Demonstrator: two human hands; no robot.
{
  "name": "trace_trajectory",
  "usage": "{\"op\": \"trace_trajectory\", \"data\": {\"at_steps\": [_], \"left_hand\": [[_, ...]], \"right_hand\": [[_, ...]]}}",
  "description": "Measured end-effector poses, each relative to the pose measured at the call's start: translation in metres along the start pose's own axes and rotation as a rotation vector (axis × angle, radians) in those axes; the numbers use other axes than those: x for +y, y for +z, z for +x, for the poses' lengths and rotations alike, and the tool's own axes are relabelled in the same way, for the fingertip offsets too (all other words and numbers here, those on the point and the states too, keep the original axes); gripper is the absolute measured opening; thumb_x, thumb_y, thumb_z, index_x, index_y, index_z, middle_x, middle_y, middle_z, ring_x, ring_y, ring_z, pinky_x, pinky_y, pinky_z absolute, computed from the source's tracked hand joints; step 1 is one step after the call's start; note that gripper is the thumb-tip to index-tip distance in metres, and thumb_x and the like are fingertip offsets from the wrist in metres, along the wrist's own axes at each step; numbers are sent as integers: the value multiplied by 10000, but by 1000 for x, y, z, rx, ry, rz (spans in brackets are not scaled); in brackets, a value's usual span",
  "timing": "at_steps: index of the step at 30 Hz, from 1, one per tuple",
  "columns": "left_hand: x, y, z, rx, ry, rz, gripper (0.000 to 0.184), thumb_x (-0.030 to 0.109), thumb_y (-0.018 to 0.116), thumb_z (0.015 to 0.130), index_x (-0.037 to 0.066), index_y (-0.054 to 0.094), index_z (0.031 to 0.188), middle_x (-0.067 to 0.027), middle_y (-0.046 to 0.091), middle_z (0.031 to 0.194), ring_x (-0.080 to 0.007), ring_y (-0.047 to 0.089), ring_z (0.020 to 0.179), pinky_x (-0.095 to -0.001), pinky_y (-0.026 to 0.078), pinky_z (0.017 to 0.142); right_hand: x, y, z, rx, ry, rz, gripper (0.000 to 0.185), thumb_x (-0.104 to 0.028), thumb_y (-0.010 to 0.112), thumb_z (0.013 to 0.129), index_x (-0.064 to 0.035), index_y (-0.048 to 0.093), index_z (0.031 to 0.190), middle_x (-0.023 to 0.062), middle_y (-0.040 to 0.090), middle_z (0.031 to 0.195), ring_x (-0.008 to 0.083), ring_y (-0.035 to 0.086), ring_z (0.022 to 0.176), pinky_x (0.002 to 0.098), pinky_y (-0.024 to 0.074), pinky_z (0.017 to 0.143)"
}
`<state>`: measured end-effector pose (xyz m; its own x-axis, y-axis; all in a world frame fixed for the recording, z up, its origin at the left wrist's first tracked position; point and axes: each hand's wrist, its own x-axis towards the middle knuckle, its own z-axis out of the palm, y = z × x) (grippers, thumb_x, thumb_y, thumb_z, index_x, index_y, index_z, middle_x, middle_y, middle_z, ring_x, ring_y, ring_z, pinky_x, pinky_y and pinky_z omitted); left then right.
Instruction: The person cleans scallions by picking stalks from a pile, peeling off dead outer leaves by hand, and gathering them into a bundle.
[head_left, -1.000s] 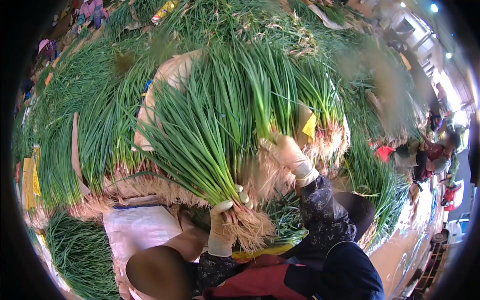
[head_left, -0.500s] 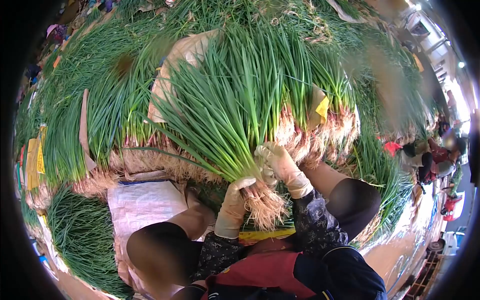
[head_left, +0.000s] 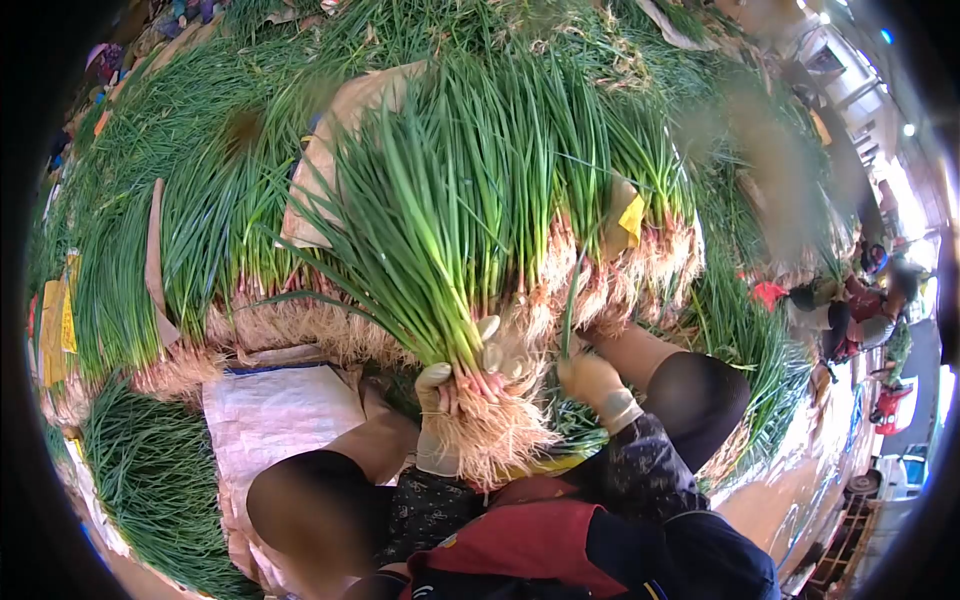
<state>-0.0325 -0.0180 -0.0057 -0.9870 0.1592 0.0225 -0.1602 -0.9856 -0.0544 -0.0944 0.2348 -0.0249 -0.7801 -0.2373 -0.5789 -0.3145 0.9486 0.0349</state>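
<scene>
My left hand [head_left: 437, 400], in a pale glove, is wrapped round a bunch of spring onions [head_left: 455, 325]. The bunch leans up and to the left, its pale stringy roots hanging below the fingers. To the right of it, apart from the bunch, my gloved right hand [head_left: 590, 382] is closed above my knee. A single green onion leaf [head_left: 572, 305] rises from its fingertips. Just beyond both hands stands a row of spring onions with reddish stem bases and long roots [head_left: 645, 265].
A pinkish-white woven sack [head_left: 285, 410] lies left of my legs. More onion greens [head_left: 150, 480] are heaped beside it. Brown cardboard [head_left: 350, 140] and a yellow-marked piece [head_left: 628, 218] stand among the bunches. Another person [head_left: 860, 310] sits at the far right.
My right hand has left the bunch and moved right and down, with a single leaf at its fingers. The bunch, in my left hand, has shifted left and stands more upright.
</scene>
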Motion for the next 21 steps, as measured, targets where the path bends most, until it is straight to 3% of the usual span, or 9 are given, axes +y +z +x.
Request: {"op": "trace_trajectory", "data": {"at_steps": [2, 6, 8, 11, 12, 14, 17, 19, 21], "left_hand": [[-4, 8, 0, 156, 92, -19, 609, 197, 614, 788, -78, 490, 1317, -235, 637, 1084, -331, 652, 887, -489, 573, 782], [-9, 8, 0, 255, 87, 68, 497, 146, 583, 804, -113, 533, 1225, -249, 667, 993, -333, 668, 778, -435, 583, 724], [-10, 5, 2, 308, 99, 142, 380, 124, 579, 812, -127, 591, 1098, -239, 678, 920, -289, 664, 671, -350, 590, 622], [-6, 10, 8, 417, 80, 215, 307, 136, 588, 818, -99, 601, 1015, -230, 658, 933, -258, 641, 677, -310, 580, 599], [-4, -15, 1, 400, 48, 209, 419, 148, 591, 815, -76, 552, 1167, -244, 632, 1077, -291, 648, 829, -350, 593, 700], [-2, -32, 0, 359, -30, 70, 420, 120, 565, 838, -97, 583, 1197, -272, 659, 1094, -295, 693, 827, -339, 618, 671], [-14, -30, 9, 502, 2, 258, 221, 115, 602, 850, -93, 671, 824, -160, 693, 707, -237, 640, 516, -330, 564, 487], [-10, -25, 11, 360, 32, 360, 266, 133, 544, 903, -89, 679, 846, -198, 705, 788, -267, 653, 528, -353, 567, 490], [-5, -7, 17, 390, -53, 528, 313, 143, 504, 910, -113, 668, 836, -222, 704, 863, -242, 652, 510, -285, 568, 482]], "right_hand": [[-5, -17, -28, -150, 36, -4, 468, -449, 468, 966, -27, 667, 927, 185, 708, 959, 375, 694, 856, 481, 542, 753], [-50, -116, 18, 629, 85, 532, 363, -386, 561, 958, -51, 698, 939, 193, 702, 817, 402, 680, 747, 478, 545, 707], [-44, -116, 70, 617, -71, 417, 323, -347, 601, 953, -40, 694, 916, 151, 707, 757, 296, 690, 641, 407, 551, 611], [-32, -142, 56, 632, 41, 867, 231, -276, 638, 919, -61, 720, 904, 119, 697, 711, 211, 674, 588, 345, 543, 589], [-39, -162, 29, 684, 54, 928, 172, -219, 674, 893, -59, 728, 863, 92, 680, 668, 144, 645, 551, 305, 521, 539], [-45, -161, 7, 609, 5, 848, 179, -229, 716, 863, -51, 728, 853, 90, 670, 653, 172, 644, 550, 321, 516, 544], [-53, -118, -3, 599, -288, 618, 252, -242, 749, 864, -10, 702, 953, 128, 700, 875, 171, 653, 753, 304, 522, 679], [-56, -89, 3, 496, -326, 1379, 266, -257, 661, 955, -11, 679, 1055, 75, 706, 921, 147, 617, 743, 290, 508, 671], [-48, -83, 22, 464, -242, 1389, 290, -278, 579, 1006, -14, 671, 1085, 43, 704, 925, 131, 598, 732, 264, 495, 651]]}}
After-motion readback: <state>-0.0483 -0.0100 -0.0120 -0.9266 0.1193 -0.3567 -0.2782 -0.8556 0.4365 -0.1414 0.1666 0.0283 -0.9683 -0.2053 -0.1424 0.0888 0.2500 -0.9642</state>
